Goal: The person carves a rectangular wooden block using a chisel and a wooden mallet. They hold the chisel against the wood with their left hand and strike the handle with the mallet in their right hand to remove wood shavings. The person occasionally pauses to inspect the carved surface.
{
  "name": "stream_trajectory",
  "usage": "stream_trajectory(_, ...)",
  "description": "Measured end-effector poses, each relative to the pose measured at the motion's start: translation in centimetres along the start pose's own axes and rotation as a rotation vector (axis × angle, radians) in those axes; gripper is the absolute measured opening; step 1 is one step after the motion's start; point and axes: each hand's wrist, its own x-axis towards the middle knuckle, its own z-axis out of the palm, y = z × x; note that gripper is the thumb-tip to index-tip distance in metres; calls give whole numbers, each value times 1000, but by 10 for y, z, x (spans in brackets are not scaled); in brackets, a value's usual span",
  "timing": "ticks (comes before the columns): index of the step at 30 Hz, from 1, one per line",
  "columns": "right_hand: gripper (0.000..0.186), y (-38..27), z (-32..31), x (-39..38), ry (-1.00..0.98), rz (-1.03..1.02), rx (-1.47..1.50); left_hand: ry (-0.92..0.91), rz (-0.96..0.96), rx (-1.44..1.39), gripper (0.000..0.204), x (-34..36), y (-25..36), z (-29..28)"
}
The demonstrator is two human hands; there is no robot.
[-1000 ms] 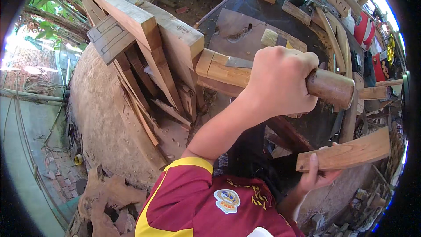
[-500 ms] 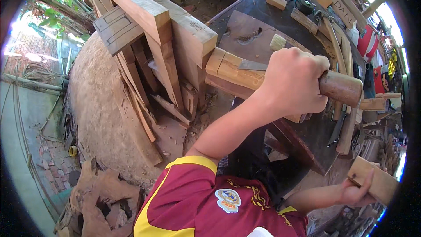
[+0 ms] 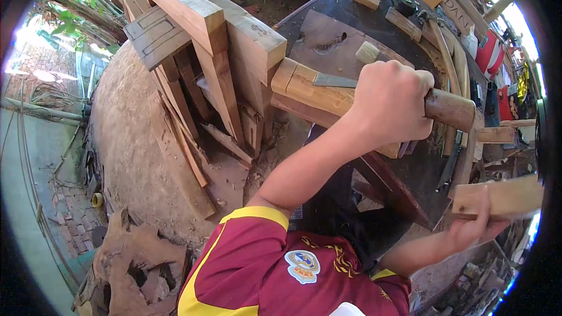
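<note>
The left hand [image 3: 392, 102] is closed in a fist around a chisel [image 3: 451, 110], whose brown round handle sticks out to the right while its flat grey blade [image 3: 332, 81] points left; the long axis runs left to right, the handle end slightly nearer. The blade lies over a yellowish wooden bar [image 3: 316, 96] of much the same direction, and the fist hides where blade and handle meet. Off to the right and nearer, the right hand [image 3: 477, 228] grips a wooden block [image 3: 497, 197] by its left part, the block's long axis also left to right, its right end blurred. Beyond the fist spreads a dark tabletop [image 3: 424, 169], bearing a flat brown board [image 3: 325, 23] with a knot hole, a small pale piece [image 3: 367, 52] near the fist and, farther off, a tape measure [image 3: 404, 3]. Curved lengths of wood [image 3: 449, 64] line its right side. To the left of the bar stand thick planks [image 3: 254, 32], beside a board with drawn lines [image 3: 158, 36]. Earthen ground [image 3: 129, 117] stretches left, with a gnarled root [image 3: 123, 257] near and green foliage [image 3: 70, 14] far.
</note>
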Motion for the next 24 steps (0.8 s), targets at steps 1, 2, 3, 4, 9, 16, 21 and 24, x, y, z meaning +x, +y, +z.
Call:
stream_trajectory(1, 64, 4, 5, -1, 148, 82, 94, -3, -3, -1, 21, 0, 1, 1)
stream_trajectory(2, 62, 11, 7, -9, 67, -37, -6, -17, 3, -10, 21, 1, 3, 4)
stream_trajectory(3, 61, 21, 13, -18, -29, -155, -83, -19, -10, 10, 21, -1, 2, 4)
stream_trajectory(4, 59, 31, 19, -29, -111, -275, -145, -23, -22, 29, 21, -3, 1, 4)
stream_trajectory(9, 69, 38, -20, -20, -424, -467, -862, -67, -52, 54, 21, -7, -2, 0)
stream_trajectory(16, 78, 27, 2, -20, 81, -63, -127, -82, -22, 65, 21, -1, 1, 12)
stream_trajectory(21, 71, 26, 0, -39, -585, -507, -750, -82, -23, 100, 21, -5, -9, -1)
stream_trajectory(24, 74, 22, -17, -24, -255, -92, -275, -124, -13, 91, 21, -4, -4, -8)
